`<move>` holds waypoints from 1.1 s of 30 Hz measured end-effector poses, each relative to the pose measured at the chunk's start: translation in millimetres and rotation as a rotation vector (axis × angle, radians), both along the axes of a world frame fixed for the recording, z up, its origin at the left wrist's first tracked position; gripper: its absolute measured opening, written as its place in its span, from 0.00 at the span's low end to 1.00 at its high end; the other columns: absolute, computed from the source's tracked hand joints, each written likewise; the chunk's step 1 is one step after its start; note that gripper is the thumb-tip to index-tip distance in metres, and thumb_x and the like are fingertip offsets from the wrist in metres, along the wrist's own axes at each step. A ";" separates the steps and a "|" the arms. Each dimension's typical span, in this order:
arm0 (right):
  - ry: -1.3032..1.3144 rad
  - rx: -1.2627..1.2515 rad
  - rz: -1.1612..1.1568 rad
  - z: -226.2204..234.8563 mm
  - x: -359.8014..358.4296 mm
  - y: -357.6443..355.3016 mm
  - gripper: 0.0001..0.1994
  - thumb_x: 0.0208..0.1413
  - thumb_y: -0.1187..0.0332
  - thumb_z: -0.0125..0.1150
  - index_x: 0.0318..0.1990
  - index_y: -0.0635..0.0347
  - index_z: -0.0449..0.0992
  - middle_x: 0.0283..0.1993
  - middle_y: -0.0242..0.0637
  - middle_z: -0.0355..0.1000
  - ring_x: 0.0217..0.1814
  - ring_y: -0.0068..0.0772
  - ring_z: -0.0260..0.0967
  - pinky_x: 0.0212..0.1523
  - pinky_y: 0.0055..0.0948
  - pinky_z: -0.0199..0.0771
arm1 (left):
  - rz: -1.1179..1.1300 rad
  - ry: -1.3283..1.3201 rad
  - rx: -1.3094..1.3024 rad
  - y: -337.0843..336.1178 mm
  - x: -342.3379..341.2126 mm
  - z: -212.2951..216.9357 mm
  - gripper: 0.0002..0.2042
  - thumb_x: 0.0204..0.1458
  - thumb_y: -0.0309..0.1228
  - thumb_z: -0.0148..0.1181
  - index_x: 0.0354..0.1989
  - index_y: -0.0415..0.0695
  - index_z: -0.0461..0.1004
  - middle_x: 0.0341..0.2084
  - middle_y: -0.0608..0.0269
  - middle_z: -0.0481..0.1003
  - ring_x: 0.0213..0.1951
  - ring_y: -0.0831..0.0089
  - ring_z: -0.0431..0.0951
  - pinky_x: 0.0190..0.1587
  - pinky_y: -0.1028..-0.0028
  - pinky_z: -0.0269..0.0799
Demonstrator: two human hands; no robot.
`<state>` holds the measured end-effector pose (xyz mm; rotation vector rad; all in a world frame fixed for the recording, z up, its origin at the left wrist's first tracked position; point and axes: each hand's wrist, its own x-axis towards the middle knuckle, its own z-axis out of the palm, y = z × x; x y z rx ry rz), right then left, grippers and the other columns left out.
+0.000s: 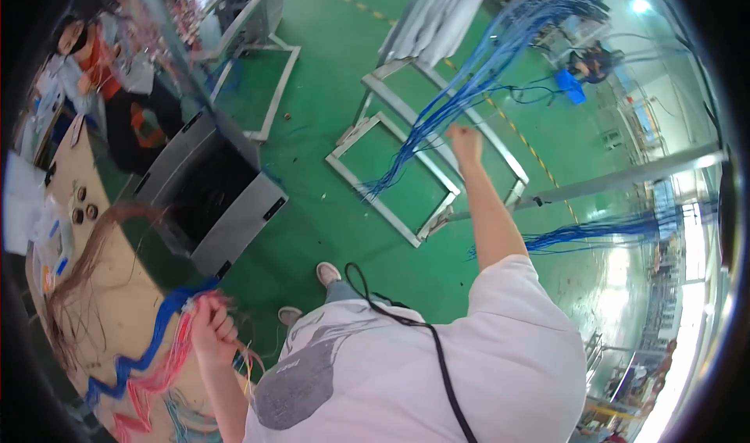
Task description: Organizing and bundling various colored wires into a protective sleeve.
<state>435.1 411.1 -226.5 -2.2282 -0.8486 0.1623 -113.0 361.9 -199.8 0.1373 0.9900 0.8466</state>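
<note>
My left hand (214,330) is closed around a bundle of pink-red wires (173,348) over the table at the left. The wires trail away in a zigzag toward the lower left. A blue wire bundle (160,326) lies in similar bends along the far side of that hand. My right arm reaches forward, its hand (467,144) closed beside a hanging bunch of long blue wires (426,123). Whether a wire is between those fingers is too small to make out.
Brown wires (82,275) and dark rings (80,203) lie on the tan table (129,271). Beyond it stands a grey open bin (238,224). Metal frames (375,197) stand on the green floor. More blue wires (594,232) hang at right. A co-worker (117,83) is at the far left.
</note>
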 end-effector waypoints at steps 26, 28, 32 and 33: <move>1.793 0.023 -0.026 -21.3 -129.3 -115.9 0.18 0.56 0.54 0.34 0.23 0.55 0.63 0.19 0.28 0.60 0.18 0.21 0.56 0.17 0.18 0.59 | 0.717 0.064 0.106 67.1 -99.6 -29.6 0.07 0.54 0.33 0.41 0.33 0.43 0.63 0.16 0.73 0.59 0.14 0.85 0.51 0.16 0.84 0.45; 1.800 0.002 -0.032 -27.7 -101.8 -120.9 0.18 0.56 0.54 0.34 0.24 0.56 0.64 0.20 0.28 0.63 0.19 0.21 0.58 0.18 0.17 0.61 | 0.714 0.076 0.141 74.2 -105.6 -27.9 0.07 0.54 0.33 0.41 0.32 0.43 0.63 0.16 0.73 0.59 0.14 0.85 0.51 0.15 0.84 0.45; 1.753 0.013 -0.255 -45.3 -88.7 -111.9 0.21 0.56 0.52 0.32 0.26 0.62 0.63 0.24 0.37 0.65 0.24 0.30 0.63 0.22 0.22 0.69 | 0.716 0.054 0.253 87.7 -122.2 -35.8 0.08 0.54 0.34 0.40 0.30 0.44 0.64 0.15 0.72 0.61 0.13 0.85 0.52 0.14 0.84 0.46; 1.708 0.013 -0.301 -48.4 -88.1 -103.3 0.22 0.56 0.53 0.33 0.27 0.64 0.63 0.26 0.39 0.66 0.27 0.32 0.65 0.23 0.23 0.70 | 0.717 0.045 0.235 92.8 -121.1 -36.8 0.08 0.54 0.34 0.40 0.30 0.44 0.64 0.15 0.72 0.61 0.13 0.85 0.52 0.14 0.84 0.46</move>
